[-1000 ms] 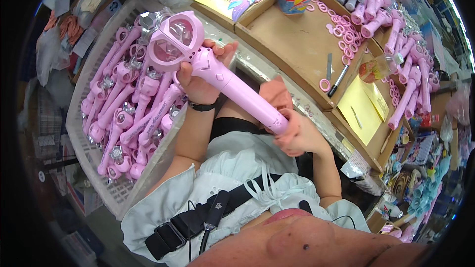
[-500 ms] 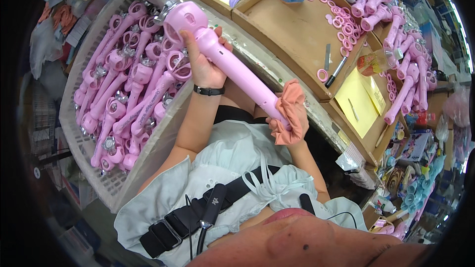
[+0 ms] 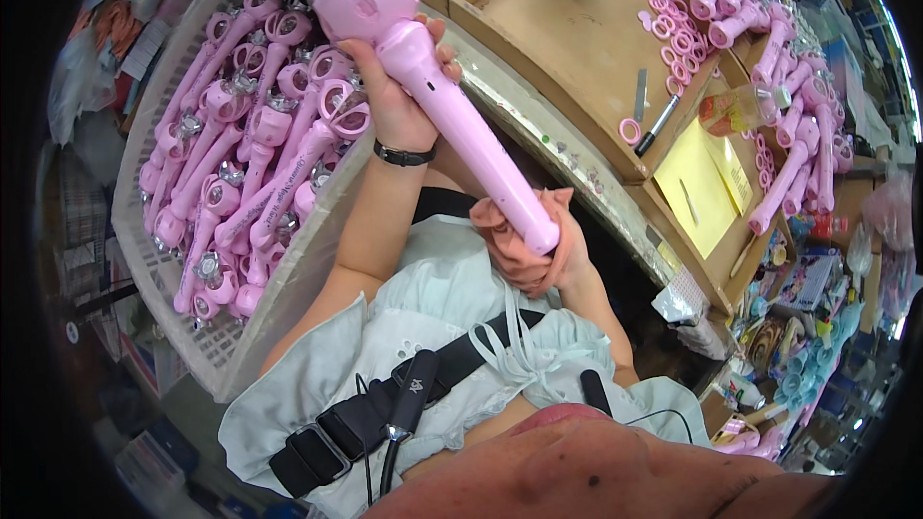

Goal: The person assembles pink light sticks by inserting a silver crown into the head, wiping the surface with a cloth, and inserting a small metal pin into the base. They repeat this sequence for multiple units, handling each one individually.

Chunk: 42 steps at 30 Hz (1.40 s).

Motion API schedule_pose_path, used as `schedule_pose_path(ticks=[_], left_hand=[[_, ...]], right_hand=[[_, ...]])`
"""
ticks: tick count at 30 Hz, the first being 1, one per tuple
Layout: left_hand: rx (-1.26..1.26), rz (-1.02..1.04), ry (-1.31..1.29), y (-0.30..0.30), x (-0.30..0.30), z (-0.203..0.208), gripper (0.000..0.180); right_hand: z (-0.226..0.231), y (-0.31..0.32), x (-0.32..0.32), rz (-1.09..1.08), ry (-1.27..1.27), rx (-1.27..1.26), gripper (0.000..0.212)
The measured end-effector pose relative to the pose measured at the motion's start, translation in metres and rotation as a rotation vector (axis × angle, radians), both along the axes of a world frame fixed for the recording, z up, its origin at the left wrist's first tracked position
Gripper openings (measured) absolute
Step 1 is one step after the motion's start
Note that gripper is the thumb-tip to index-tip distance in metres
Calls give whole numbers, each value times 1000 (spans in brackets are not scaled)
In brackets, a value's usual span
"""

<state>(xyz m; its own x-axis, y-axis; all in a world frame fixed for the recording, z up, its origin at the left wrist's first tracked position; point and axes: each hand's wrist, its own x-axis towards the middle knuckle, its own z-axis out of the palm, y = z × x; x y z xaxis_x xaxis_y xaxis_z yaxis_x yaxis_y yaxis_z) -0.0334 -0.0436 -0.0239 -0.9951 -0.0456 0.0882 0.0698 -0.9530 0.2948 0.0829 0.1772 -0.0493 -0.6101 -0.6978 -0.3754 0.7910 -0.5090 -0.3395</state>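
Observation:
A pink plastic toy wand (image 3: 460,125) lies slantwise in front of me, its rounded head with openings at upper left and a shiny clear piece at the tip. My left hand (image 3: 402,113) is wrapped round the neck just under the head. At the wand's lower end, my right hand (image 3: 573,258) is closed on an orange cloth (image 3: 519,255) bunched under the handle. Most of the right fingers are hidden by the cloth. The handle's rounded end shows uncovered on top of it.
To my left stands a white plastic basket (image 3: 279,312) full of similar wands. Cardboard trays (image 3: 538,48) on the bench hold pink rings (image 3: 678,43), a black marker (image 3: 658,127), a thin metal blade (image 3: 639,96), yellow paper (image 3: 687,192) and a bottle (image 3: 735,111). More wands (image 3: 784,173) are piled at far right.
The orange cloth no longer wraps round the handle's end; it has shifted left and beneath it, uncovering the end. The wand's head has risen slightly in the view and turned.

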Motion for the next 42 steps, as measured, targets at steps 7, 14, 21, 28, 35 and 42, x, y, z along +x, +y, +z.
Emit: schedule_pose_path(ticks=[7, 14, 21, 28, 35, 42], left_hand=[[-375, 37, -99, -13, -6, 11, 73], [-726, -476, -51, 23, 6, 27, 64], [-956, -410, -38, 44, 34, 37, 53], [-768, -601, 77, 43, 43, 22, 65], [-443, -864, 134, 56, 44, 14, 70], [-1629, 29, 272, 62, 66, 32, 87]], right_hand=[[-21, 20, -2, -690, 419, 571, 35], [11, -27, -46, -567, 1228, 818, 57], [47, -38, -110, -905, 1459, 1164, 32], [84, -17, -107, -583, 472, 93, 54], [87, -9, -116, -541, 844, 17, 66], [56, -4, -118, -567, 675, 77, 56]])
